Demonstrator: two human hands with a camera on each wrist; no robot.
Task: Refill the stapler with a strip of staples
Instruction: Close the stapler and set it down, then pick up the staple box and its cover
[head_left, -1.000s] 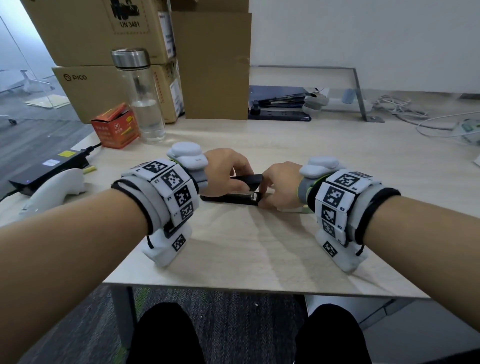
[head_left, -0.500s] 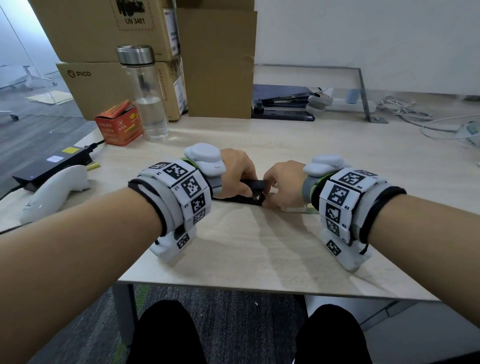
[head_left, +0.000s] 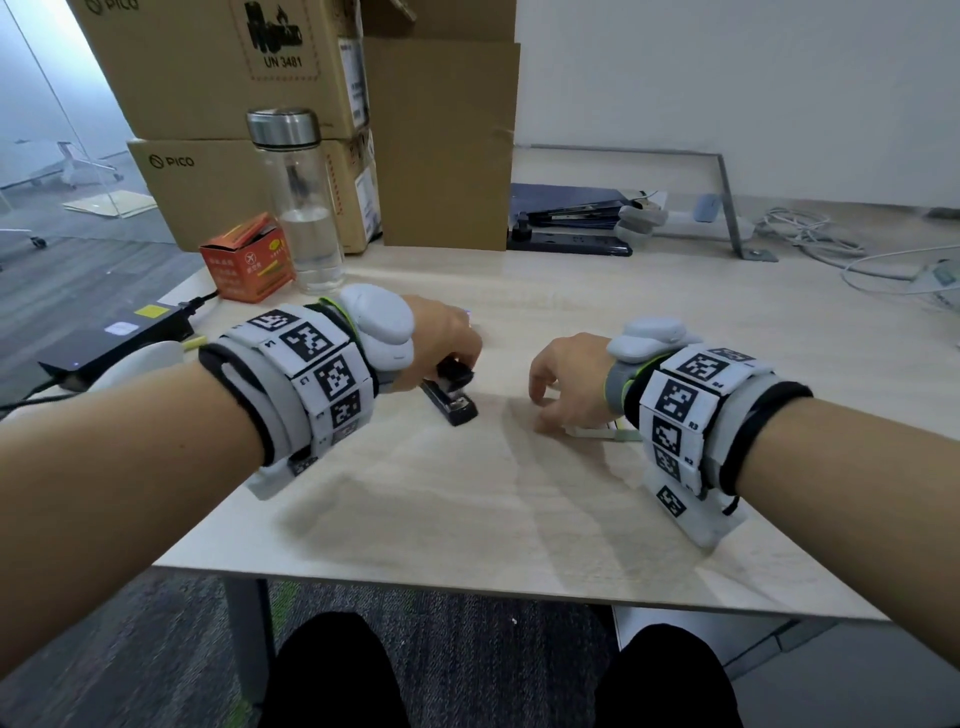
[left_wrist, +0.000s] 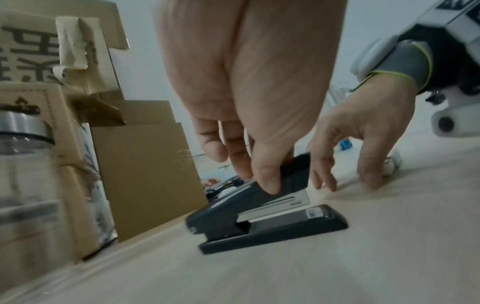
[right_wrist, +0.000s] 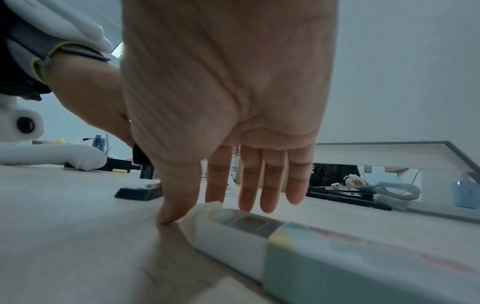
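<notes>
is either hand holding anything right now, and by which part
The left hand pinches the stapler by its raised top arm. The right hand holds nothing; its fingers reach down to the staple box.

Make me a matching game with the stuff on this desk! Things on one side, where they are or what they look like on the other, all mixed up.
Things:
1. stapler
2. water bottle
3. orange box
4. staple box

Clues:
A. clear, with a silver lid
B. black, held by the left hand
C. under the right hand, pale
D. left of the bottle, flap open

Pairs: 1-B, 2-A, 3-D, 4-C
</notes>
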